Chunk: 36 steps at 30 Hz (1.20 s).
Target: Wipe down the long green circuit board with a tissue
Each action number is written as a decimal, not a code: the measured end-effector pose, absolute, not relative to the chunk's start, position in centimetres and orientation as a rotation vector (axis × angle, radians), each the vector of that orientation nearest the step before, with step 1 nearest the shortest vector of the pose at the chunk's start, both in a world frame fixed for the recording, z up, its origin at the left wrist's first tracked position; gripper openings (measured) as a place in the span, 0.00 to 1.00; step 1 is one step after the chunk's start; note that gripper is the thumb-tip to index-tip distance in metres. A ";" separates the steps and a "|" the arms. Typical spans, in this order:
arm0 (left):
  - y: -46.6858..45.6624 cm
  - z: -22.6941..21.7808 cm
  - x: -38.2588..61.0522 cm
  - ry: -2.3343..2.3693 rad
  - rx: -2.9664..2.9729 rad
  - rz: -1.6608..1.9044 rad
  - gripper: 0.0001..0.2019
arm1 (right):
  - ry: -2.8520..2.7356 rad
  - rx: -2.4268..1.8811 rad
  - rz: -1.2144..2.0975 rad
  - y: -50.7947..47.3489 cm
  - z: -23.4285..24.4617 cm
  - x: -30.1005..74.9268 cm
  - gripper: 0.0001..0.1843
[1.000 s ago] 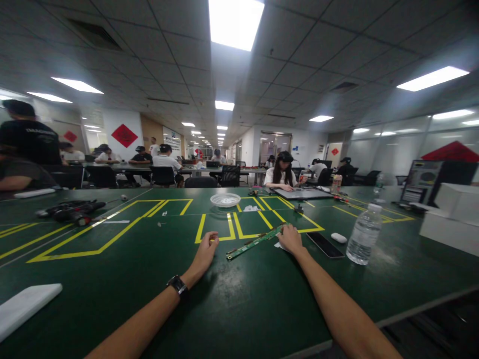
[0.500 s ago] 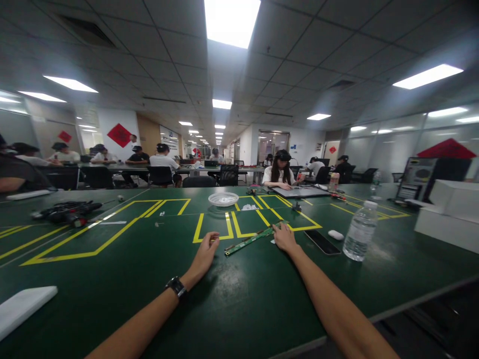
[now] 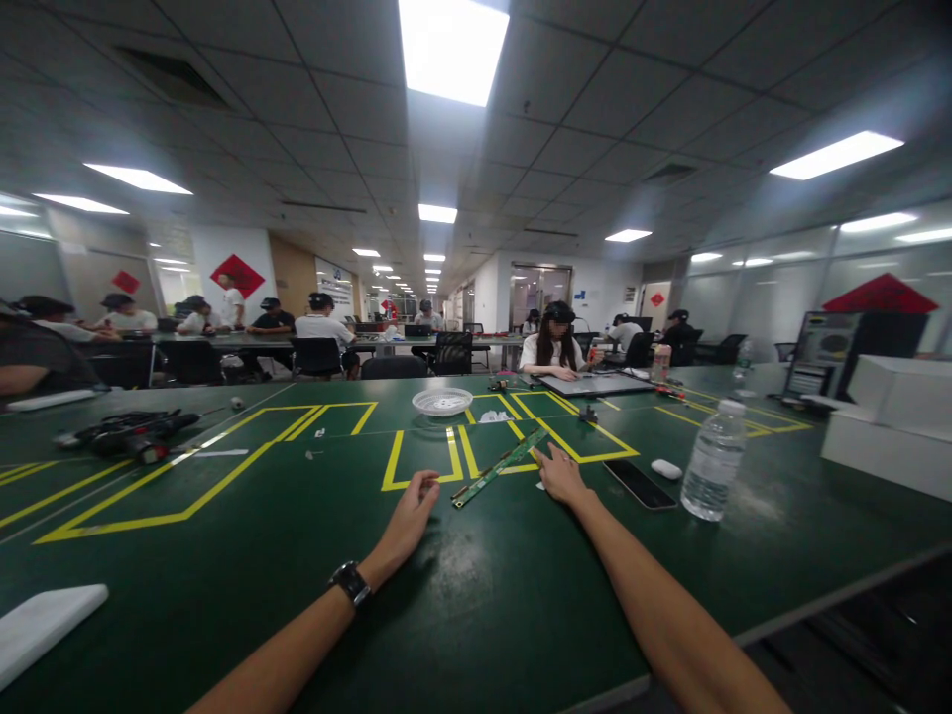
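A long, narrow green circuit board [image 3: 497, 470] lies slantwise on the green table [image 3: 476, 615], its near end toward the left. Close to its upper right part is my right hand [image 3: 563, 476], palm down with fingers stretched out; the fingertips are at the board's edge, and whether they touch it is hard to make out. My left hand [image 3: 411, 514] rests on its side left of the board's near end, fingers loosely bent and apart, holding nothing. A small white scrap [image 3: 540, 486] lies beside my right hand.
Right of my right hand are a black phone [image 3: 640, 483], a white earbud case [image 3: 665, 469] and a water bottle [image 3: 714, 461]. Ahead stands a white basket [image 3: 442, 402]. A dark tool [image 3: 134, 433] lies left. A co-worker [image 3: 554, 347] sits opposite at a flat panel [image 3: 595, 383].
The circuit board has turned, its far end swinging left and away from me. My right hand has shifted slightly left and no longer covers that end. My left hand has barely moved.
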State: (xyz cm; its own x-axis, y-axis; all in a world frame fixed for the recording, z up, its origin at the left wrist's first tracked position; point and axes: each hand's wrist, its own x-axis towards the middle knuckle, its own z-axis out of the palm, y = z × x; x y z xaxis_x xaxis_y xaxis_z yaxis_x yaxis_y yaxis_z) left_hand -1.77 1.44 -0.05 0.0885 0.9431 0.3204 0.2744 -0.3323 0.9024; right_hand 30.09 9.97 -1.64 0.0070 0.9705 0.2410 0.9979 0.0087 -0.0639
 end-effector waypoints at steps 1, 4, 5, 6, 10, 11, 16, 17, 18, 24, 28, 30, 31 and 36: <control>1.4 -0.1 -1.8 1.207 1.698 1.271 0.20 | -2.059 -2.058 -0.200 10.0 -1.6 30.1 0.28; 1.5 -0.2 -1.7 1.201 1.695 1.275 0.20 | -2.059 -2.004 -0.293 9.8 -1.2 30.0 0.28; 1.6 -0.3 -1.7 1.197 1.695 1.274 0.20 | -2.071 -1.978 -0.336 9.6 -1.0 29.8 0.28; 1.6 -0.3 -1.7 1.191 1.700 1.272 0.20 | -2.093 -1.943 -0.382 9.5 -0.7 29.5 0.27; 1.8 -0.6 -1.6 1.152 1.769 1.253 0.19 | -2.262 -1.705 -0.461 8.3 0.4 27.0 0.26; 1.8 -0.6 -1.6 1.146 1.790 1.255 0.18 | -2.324 -1.627 -0.431 8.0 0.5 26.0 0.25; 1.8 -0.7 -1.5 1.134 1.826 1.285 0.17 | -2.595 -1.360 -0.171 6.2 0.4 21.3 0.23; 1.8 -0.7 -1.4 1.128 1.825 1.294 0.16 | -2.622 -1.316 -0.137 5.9 0.4 20.7 0.22; 1.8 -0.7 -1.4 1.121 1.826 1.303 0.16 | -2.637 -1.272 -0.115 5.5 0.5 20.3 0.21; 1.7 -0.4 -1.5 1.117 1.820 1.353 0.15 | -2.599 -1.204 -0.173 3.6 1.7 18.7 0.15; 1.7 -0.4 -1.5 1.115 1.839 1.341 0.14 | -2.488 -1.276 -0.155 2.8 2.1 17.7 0.13; 1.8 -0.5 -1.5 1.114 1.844 1.341 0.14 | -2.434 -1.327 -0.160 2.6 1.9 17.3 0.13; 1.8 -0.5 -1.5 1.116 1.842 1.340 0.14 | -2.398 -1.367 -0.179 2.6 1.7 17.2 0.14; 1.8 -0.6 -1.5 1.119 1.847 1.330 0.15 | -2.249 -1.688 -0.236 2.9 0.8 17.5 0.24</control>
